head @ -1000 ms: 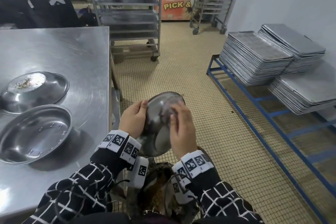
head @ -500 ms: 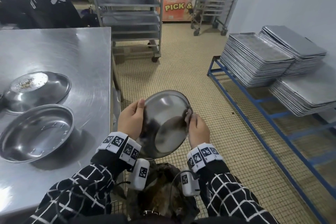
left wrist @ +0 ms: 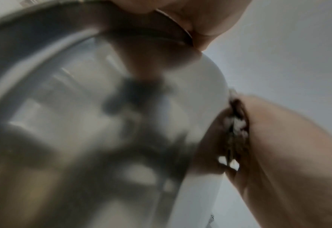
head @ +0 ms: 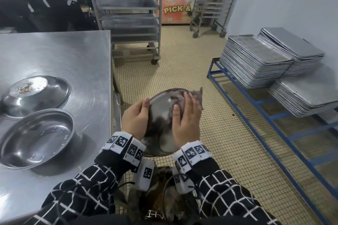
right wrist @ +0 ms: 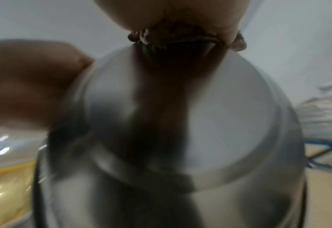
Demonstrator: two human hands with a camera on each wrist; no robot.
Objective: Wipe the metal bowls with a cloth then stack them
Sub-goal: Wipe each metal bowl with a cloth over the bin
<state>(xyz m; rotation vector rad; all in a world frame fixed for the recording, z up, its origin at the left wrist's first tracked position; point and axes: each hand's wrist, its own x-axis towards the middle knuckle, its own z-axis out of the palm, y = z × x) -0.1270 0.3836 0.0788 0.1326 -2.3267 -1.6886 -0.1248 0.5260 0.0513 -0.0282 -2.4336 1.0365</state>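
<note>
**Metal bowl being wiped, cloth now spread across it**

Metal bowl (head: 161, 124) is held off the table, its rim gripped by the left hand (head: 136, 118). The right hand (head: 186, 122), at the rim half a second ago, now presses the brown cloth (head: 193, 97) flat-fingered across it: wiping continues. Left of the hands, two bowls wait: one upright (head: 34, 137), one upturned (head: 36, 95). Three bowls, one cloth.

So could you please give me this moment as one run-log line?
stage: wiping | left hand: grips held bowl rim | right hand: presses cloth on bowl | table: upright bowl, overturned bowl, unstacked
</note>
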